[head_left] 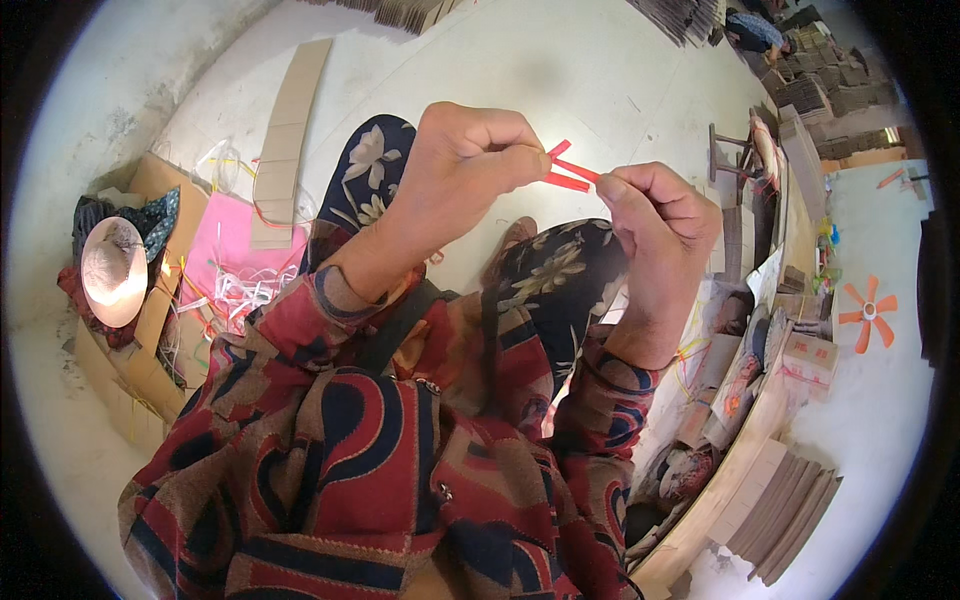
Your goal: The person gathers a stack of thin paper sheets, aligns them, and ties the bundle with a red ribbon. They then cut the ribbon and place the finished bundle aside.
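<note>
Fingertips of both hands pinch a thin red strip held up in front of the person, above the knees. Left hand is curled closed, thumb and forefinger clamped on the strip's left part; right hand is also closed, its fingertips gripping the strip's right end. The strip looks folded or doubled near the left hand — two red ends stick out there, one pointing up, one level. Exact fold is too small to tell.

Below the hands: legs in dark floral trousers, and sleeves of a red, navy and tan patterned top coming in from the lower edge.

To the person's left on the pale concrete floor: a long flat cardboard strip, a pink sheet with a tangle of white and red strips on it, and a woven hat lying on flattened cardboard.

To the right — a wooden bench or table edge with small cardboard boxes, stacked cardboard sheets near the lower right, and an orange fan blade on the floor well apart. Another person crouches by cardboard stacks at the top right.
</note>
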`<act>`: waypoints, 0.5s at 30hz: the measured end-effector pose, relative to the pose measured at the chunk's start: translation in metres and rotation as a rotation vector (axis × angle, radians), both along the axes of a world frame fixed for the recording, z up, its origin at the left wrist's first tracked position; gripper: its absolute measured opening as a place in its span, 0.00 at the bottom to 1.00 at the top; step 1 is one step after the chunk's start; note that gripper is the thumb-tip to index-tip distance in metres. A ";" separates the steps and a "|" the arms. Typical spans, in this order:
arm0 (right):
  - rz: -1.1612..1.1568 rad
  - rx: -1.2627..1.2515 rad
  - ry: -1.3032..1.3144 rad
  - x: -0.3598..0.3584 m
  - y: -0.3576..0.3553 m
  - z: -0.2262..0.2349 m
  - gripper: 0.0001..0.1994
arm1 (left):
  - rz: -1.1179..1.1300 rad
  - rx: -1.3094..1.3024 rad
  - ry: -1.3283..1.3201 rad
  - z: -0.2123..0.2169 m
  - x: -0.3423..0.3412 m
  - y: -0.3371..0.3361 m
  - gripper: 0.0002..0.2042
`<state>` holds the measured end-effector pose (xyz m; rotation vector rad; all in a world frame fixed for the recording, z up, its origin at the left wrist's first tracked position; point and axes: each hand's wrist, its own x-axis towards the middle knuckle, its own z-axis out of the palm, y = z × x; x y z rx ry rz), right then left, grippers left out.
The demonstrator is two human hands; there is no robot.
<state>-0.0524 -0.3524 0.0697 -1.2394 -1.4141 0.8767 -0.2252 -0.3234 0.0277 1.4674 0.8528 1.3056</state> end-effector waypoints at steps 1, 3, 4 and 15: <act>-0.002 0.095 -0.129 -0.003 0.000 0.003 0.04 | 0.038 0.026 0.049 -0.001 0.001 -0.001 0.05; -0.041 0.172 -0.294 -0.009 -0.003 0.004 0.03 | 0.110 0.083 0.136 -0.004 0.004 -0.002 0.05; -0.060 0.195 -0.324 -0.013 -0.004 0.002 0.03 | 0.151 0.088 0.111 -0.006 0.007 -0.002 0.05; 0.092 -0.293 1.087 -0.055 -0.002 -0.049 0.15 | -0.192 -0.395 -0.669 -0.003 0.008 -0.003 0.04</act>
